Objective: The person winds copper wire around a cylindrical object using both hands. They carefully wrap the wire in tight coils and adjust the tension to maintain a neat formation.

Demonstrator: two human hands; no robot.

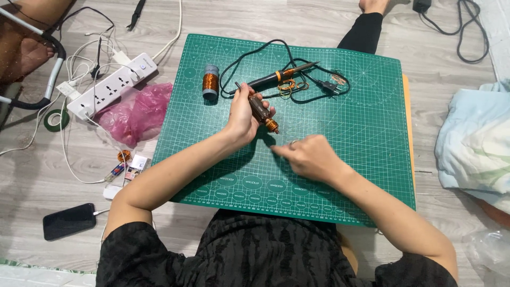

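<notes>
The right hand [308, 157] lies nearest, low over the green cutting mat [372, 133] on the worktop, fingers pinched together toward the left; whether they nip a fine wire I cannot tell, as nothing shows between them. Just up and left of it, the left hand [241, 114] has its grip clamped around a small motor armature [263, 112], held tilted above the mat, the shaft poking up past the thumb and the copper commutator end pointing down toward the right hand.

Beyond the left grip lies a soldering iron [279, 77] with its black cord looped about it, and further left a spool of copper wire [211, 82] stands upright. Off the mat, left of the grip, lie a pink plastic bag [135, 111] and a white power strip [111, 85].

The step looks like winding or wire work at the armature's lower end. The next move would call for a steady left grip and a fine, taut pinch from the right.
</notes>
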